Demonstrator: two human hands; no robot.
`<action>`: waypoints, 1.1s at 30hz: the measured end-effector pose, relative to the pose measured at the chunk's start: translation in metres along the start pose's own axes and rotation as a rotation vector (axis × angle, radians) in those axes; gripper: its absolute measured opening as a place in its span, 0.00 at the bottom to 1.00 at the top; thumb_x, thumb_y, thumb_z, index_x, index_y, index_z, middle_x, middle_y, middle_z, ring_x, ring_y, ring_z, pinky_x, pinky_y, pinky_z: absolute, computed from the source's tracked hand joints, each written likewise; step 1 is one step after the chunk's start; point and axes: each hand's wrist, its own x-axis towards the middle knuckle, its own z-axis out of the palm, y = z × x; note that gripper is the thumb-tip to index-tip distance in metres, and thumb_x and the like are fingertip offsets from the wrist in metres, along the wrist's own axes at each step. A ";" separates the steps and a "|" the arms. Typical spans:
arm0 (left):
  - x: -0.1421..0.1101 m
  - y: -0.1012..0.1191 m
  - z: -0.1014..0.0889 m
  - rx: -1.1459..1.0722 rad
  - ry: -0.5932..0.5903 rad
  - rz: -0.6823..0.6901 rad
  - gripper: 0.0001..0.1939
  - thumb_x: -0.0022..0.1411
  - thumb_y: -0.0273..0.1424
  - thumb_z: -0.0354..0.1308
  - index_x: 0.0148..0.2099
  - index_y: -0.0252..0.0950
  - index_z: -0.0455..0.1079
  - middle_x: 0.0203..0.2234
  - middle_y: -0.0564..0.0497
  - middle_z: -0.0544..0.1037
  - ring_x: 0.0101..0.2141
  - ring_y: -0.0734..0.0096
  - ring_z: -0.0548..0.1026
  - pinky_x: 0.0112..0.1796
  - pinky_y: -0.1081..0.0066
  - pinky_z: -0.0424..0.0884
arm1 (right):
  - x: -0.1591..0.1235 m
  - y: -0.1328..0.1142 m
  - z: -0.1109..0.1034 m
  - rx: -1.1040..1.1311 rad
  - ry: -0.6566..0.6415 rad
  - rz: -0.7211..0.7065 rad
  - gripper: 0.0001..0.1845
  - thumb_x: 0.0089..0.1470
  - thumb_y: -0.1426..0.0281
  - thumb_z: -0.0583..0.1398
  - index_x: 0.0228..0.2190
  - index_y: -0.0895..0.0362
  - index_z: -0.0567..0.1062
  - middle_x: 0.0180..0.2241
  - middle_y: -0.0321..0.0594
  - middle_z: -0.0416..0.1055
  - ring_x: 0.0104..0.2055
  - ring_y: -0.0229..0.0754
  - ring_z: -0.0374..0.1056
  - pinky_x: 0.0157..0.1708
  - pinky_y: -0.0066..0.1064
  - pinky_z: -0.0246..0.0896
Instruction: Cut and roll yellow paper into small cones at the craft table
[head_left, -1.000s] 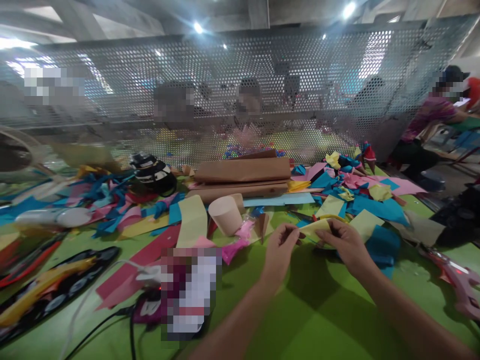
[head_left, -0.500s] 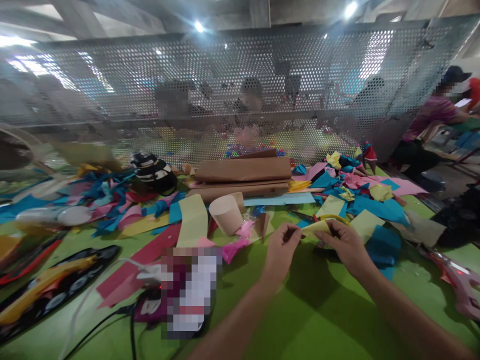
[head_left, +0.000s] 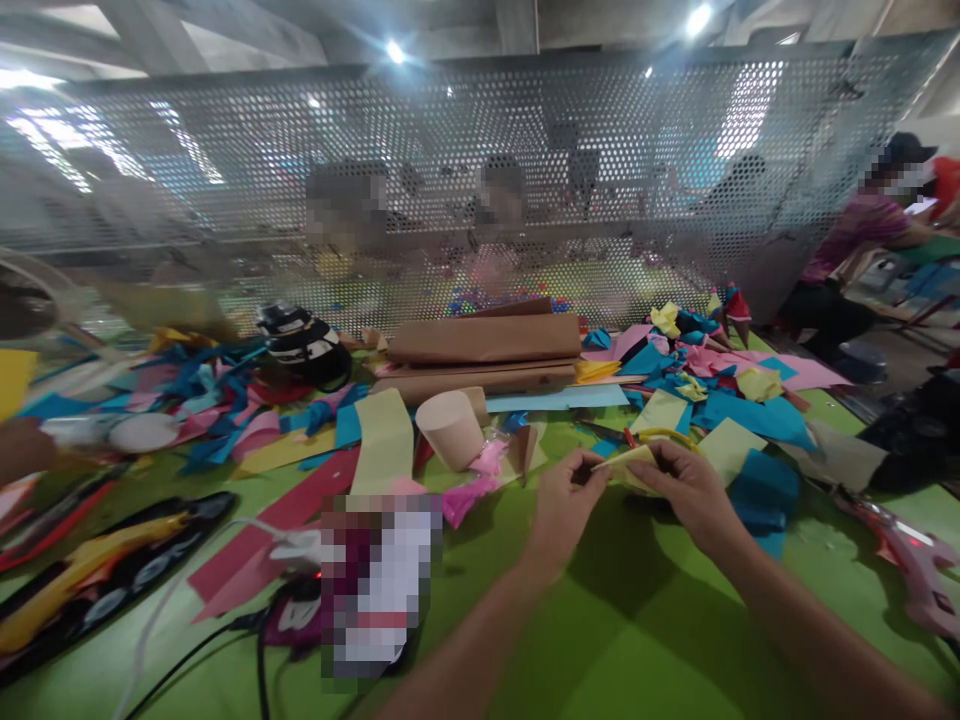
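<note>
A small piece of pale yellow paper point(head_left: 628, 462) is stretched between my two hands, above the green table. My left hand point(head_left: 564, 500) pinches its left end between thumb and fingertips. On the right end, my right hand point(head_left: 688, 492) has thumb and fingers closed. Part of the paper is hidden behind the right fingers. Just beyond the hands lies what looks like a pair of scissors with a yellow handle point(head_left: 679, 437), partly covered. A flat pale yellow sheet point(head_left: 729, 450) and a blue sheet point(head_left: 765, 490) lie right of my right hand.
Rolled brown paper point(head_left: 484, 340) lies at the back, before a perforated metal screen point(head_left: 450, 130). A beige paper roll point(head_left: 450, 428) stands left of my hands. A pink glue gun point(head_left: 911, 565) is at right. Another person's hand point(head_left: 22, 448) shows at the left edge.
My left fingers have shifted slightly and curl closer around the paper's end. At the far left, another person's hand and a yellow sheet have come into view.
</note>
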 end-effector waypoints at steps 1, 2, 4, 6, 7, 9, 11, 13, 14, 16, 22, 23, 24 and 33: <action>0.000 0.000 0.000 0.000 0.005 0.002 0.08 0.62 0.36 0.61 0.35 0.36 0.73 0.29 0.52 0.76 0.32 0.69 0.72 0.35 0.71 0.66 | 0.000 -0.001 0.000 0.011 -0.008 0.007 0.17 0.50 0.54 0.66 0.31 0.55 0.75 0.27 0.36 0.69 0.29 0.42 0.64 0.28 0.30 0.60; 0.000 -0.001 0.000 -0.012 0.017 -0.006 0.09 0.62 0.36 0.61 0.34 0.36 0.73 0.28 0.52 0.76 0.31 0.69 0.72 0.34 0.71 0.66 | 0.000 -0.002 0.001 0.028 -0.021 0.021 0.18 0.49 0.53 0.66 0.32 0.54 0.76 0.28 0.37 0.70 0.30 0.42 0.65 0.29 0.31 0.61; 0.001 -0.002 -0.001 -0.053 0.043 -0.041 0.10 0.61 0.38 0.61 0.34 0.36 0.73 0.27 0.52 0.75 0.31 0.69 0.71 0.34 0.71 0.65 | 0.000 -0.002 0.002 0.054 -0.049 0.051 0.20 0.47 0.52 0.67 0.34 0.55 0.76 0.30 0.39 0.72 0.31 0.44 0.67 0.30 0.32 0.63; 0.002 -0.004 -0.002 -0.088 0.052 -0.070 0.11 0.61 0.38 0.61 0.33 0.36 0.72 0.27 0.52 0.75 0.30 0.69 0.71 0.34 0.71 0.65 | 0.001 -0.001 0.002 0.051 -0.057 0.062 0.21 0.47 0.52 0.67 0.35 0.55 0.76 0.32 0.39 0.73 0.32 0.44 0.67 0.31 0.32 0.64; 0.003 -0.004 -0.002 -0.097 0.049 -0.077 0.11 0.61 0.39 0.61 0.33 0.35 0.72 0.27 0.52 0.75 0.30 0.70 0.71 0.34 0.71 0.65 | 0.002 0.000 0.002 0.040 -0.055 0.062 0.21 0.47 0.53 0.68 0.34 0.55 0.76 0.31 0.39 0.73 0.32 0.44 0.67 0.31 0.32 0.64; 0.004 -0.004 -0.002 -0.096 0.030 -0.083 0.11 0.61 0.38 0.61 0.33 0.35 0.73 0.27 0.52 0.76 0.30 0.69 0.71 0.34 0.71 0.64 | 0.002 0.001 0.001 0.020 -0.037 0.056 0.21 0.47 0.53 0.67 0.34 0.56 0.77 0.30 0.39 0.73 0.31 0.43 0.67 0.30 0.32 0.63; 0.004 -0.004 -0.003 -0.083 0.005 -0.080 0.10 0.61 0.38 0.61 0.34 0.35 0.73 0.27 0.52 0.76 0.31 0.69 0.71 0.34 0.71 0.64 | 0.002 0.001 0.001 0.014 -0.033 0.057 0.20 0.47 0.53 0.67 0.34 0.57 0.77 0.29 0.38 0.72 0.30 0.42 0.66 0.29 0.31 0.63; 0.005 -0.004 -0.003 -0.078 -0.008 -0.077 0.10 0.62 0.38 0.61 0.34 0.35 0.73 0.27 0.51 0.76 0.31 0.69 0.71 0.35 0.71 0.64 | 0.002 0.001 0.000 0.020 -0.044 0.060 0.19 0.48 0.54 0.67 0.34 0.57 0.77 0.30 0.38 0.72 0.30 0.42 0.66 0.30 0.31 0.63; 0.005 -0.004 -0.003 -0.083 -0.005 -0.078 0.11 0.62 0.38 0.60 0.34 0.35 0.73 0.27 0.51 0.76 0.31 0.69 0.71 0.35 0.71 0.64 | 0.002 0.002 0.000 0.018 -0.053 0.059 0.19 0.48 0.54 0.67 0.34 0.56 0.76 0.30 0.38 0.72 0.31 0.42 0.67 0.30 0.31 0.63; 0.005 -0.006 -0.004 -0.112 0.023 -0.095 0.11 0.62 0.39 0.60 0.34 0.35 0.73 0.27 0.51 0.75 0.32 0.69 0.71 0.36 0.70 0.65 | 0.003 0.003 0.000 -0.002 -0.063 0.054 0.19 0.48 0.55 0.68 0.35 0.56 0.76 0.32 0.38 0.73 0.32 0.43 0.67 0.30 0.31 0.64; 0.007 -0.010 -0.005 -0.127 0.024 -0.106 0.14 0.63 0.41 0.59 0.33 0.35 0.72 0.28 0.51 0.76 0.32 0.69 0.72 0.37 0.70 0.65 | 0.004 0.008 0.000 -0.011 -0.052 0.061 0.21 0.48 0.54 0.67 0.36 0.57 0.78 0.29 0.38 0.72 0.29 0.42 0.66 0.27 0.30 0.63; 0.007 -0.010 -0.005 -0.108 0.004 -0.101 0.14 0.63 0.41 0.59 0.33 0.35 0.72 0.28 0.50 0.76 0.32 0.68 0.72 0.36 0.70 0.65 | 0.004 0.008 0.000 0.001 -0.049 0.063 0.21 0.49 0.53 0.67 0.36 0.57 0.78 0.29 0.38 0.72 0.29 0.42 0.66 0.27 0.30 0.62; 0.008 -0.010 -0.006 -0.088 -0.012 -0.097 0.14 0.64 0.42 0.58 0.33 0.35 0.72 0.28 0.50 0.76 0.32 0.68 0.72 0.36 0.70 0.65 | 0.005 0.009 0.000 0.011 -0.049 0.066 0.21 0.49 0.53 0.67 0.36 0.57 0.78 0.29 0.38 0.72 0.29 0.42 0.66 0.27 0.30 0.62; 0.007 -0.012 -0.006 -0.011 0.006 -0.067 0.16 0.65 0.42 0.57 0.32 0.36 0.68 0.26 0.52 0.73 0.31 0.69 0.70 0.34 0.70 0.63 | 0.004 0.011 -0.001 0.032 -0.057 0.049 0.18 0.51 0.55 0.67 0.35 0.57 0.76 0.28 0.36 0.69 0.28 0.40 0.63 0.27 0.29 0.61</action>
